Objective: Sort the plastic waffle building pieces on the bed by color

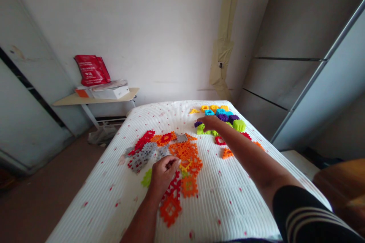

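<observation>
My left hand (164,171) is over the near pile of flat interlocking toy pieces, its fingers curled and pinched together; whatever lies between them is hidden. Around it are orange pieces (185,151), a yellow piece (186,165), grey pieces (139,161), red pieces (145,140) and a lime green piece (146,178). Farther off to the right, my right hand (209,122) reaches down with thumb and finger apart over a lime green block (200,129). A small purple block (197,124) is by its fingertips. Contact there is hard to make out.
Behind the right hand stand yellow (214,108), blue (221,112) and purple blocks (223,117). An orange triangle (227,153) lies below my right forearm. A quilted white cover (119,182) spreads beneath everything. A side table (68,100) bears a red bag (91,70); a grey cabinet (273,72) rises at right.
</observation>
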Available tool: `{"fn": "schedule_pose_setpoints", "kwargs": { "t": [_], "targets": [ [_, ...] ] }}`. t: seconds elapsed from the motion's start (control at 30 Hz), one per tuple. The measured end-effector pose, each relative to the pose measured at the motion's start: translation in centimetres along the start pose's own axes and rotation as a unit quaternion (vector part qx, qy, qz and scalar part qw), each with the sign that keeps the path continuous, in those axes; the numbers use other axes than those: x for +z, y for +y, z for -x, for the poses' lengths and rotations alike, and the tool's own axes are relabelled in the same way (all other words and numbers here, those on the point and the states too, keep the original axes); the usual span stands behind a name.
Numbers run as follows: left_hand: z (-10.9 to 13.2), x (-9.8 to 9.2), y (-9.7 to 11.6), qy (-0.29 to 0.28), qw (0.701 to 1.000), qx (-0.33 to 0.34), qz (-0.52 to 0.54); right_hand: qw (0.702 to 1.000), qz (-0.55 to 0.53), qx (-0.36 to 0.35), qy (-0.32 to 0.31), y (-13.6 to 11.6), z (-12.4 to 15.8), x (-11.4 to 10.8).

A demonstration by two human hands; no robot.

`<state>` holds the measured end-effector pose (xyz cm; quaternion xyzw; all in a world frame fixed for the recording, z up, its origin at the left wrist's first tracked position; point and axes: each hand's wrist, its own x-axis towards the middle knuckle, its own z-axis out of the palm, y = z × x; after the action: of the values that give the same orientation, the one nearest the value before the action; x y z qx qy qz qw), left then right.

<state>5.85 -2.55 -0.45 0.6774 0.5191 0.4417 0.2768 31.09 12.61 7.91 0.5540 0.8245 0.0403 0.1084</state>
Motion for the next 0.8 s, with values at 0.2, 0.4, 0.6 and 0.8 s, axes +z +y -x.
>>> {"fn": "schedule_pose_setpoints", "kwargs": {
  "t": [0.2, 0.4, 0.6, 0.8],
  "targets": [
    [-0.1, -0.1, 0.3, 0.009, 1.0, 0.004, -0.006, 1.0, 0.016, 0.007, -0.008, -0.7, -0.2, 0.2],
    [0.0, -0.1, 0.6, 0.009, 1.0, -0.001, 0.003, 0.999, 0.031, 0.015, -0.006, -1.1, 0.2, 0.0],
    [0.0, 0.0, 0.2, 0.004, 1.0, -0.004, 0.012, 0.999, 0.04, 0.023, 0.004, -1.4, 0.1, 0.3],
    [0.0, -0.1, 0.5, 0.004, 1.0, -0.002, 0.014, 0.999, 0.04, 0.028, 0.015, -1.5, 0.1, 0.5]
  ]
}}
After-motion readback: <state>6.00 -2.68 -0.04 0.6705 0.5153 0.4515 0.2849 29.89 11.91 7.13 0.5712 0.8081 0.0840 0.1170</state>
